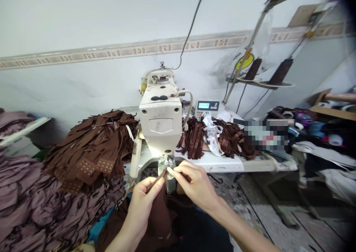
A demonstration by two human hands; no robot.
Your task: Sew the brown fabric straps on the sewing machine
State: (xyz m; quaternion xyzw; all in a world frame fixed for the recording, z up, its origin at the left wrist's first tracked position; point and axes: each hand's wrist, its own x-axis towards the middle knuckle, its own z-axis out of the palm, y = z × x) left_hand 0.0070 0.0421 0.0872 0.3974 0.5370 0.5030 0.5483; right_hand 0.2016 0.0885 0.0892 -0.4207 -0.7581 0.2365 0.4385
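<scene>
My left hand (143, 204) pinches a narrow brown fabric strap (157, 178) between thumb and fingers, just below the needle area of a cream sewing machine (160, 120). Close beside it, my right hand (191, 183) has its fingertips pressed together on the strap's end, right at the presser foot (166, 162). A larger brown fabric piece (162, 215) hangs down from the strap over my lap.
A heap of brown fabric pieces (91, 144) lies left of the machine, with mauve fabric (25, 200) piled further left. Brown straps and white tape (214, 137) sit on the table (222, 163) to the right. A control panel (207, 106) and thread cones (280, 71) stand behind.
</scene>
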